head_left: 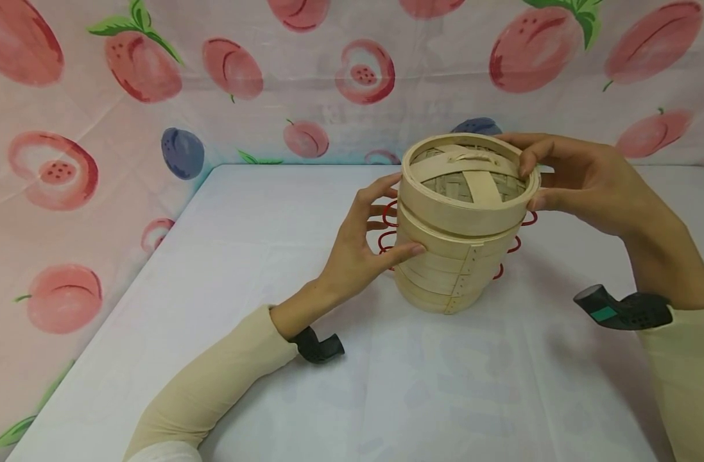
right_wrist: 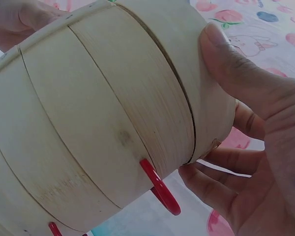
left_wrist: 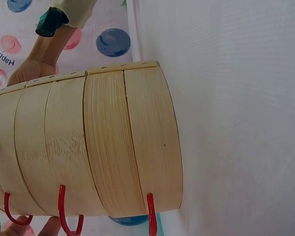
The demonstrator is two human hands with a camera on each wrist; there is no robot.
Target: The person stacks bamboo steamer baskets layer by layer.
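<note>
A round bamboo steamer [head_left: 432,273] with stacked tiers stands right of the middle of the table, a little tilted in the head view. Its woven lid [head_left: 444,208] sits on top, with a thin dark seam under the rim. Red loop handles [right_wrist: 160,189] stick out from both sides of the tiers. My left hand [head_left: 360,247] grips the steamer's left side, thumb across the front and fingers behind the red loops. At the upper right, my right hand [head_left: 597,183] holds the lid's edge, with its thumb [right_wrist: 231,64] on the outer rim.
The table [head_left: 242,256] has a white covering. Behind it and along its left side hangs a peach-printed cloth [head_left: 432,70]. A dark wrist device [head_left: 319,346] sits at the left cuff, another dark device [head_left: 629,311] at the right cuff.
</note>
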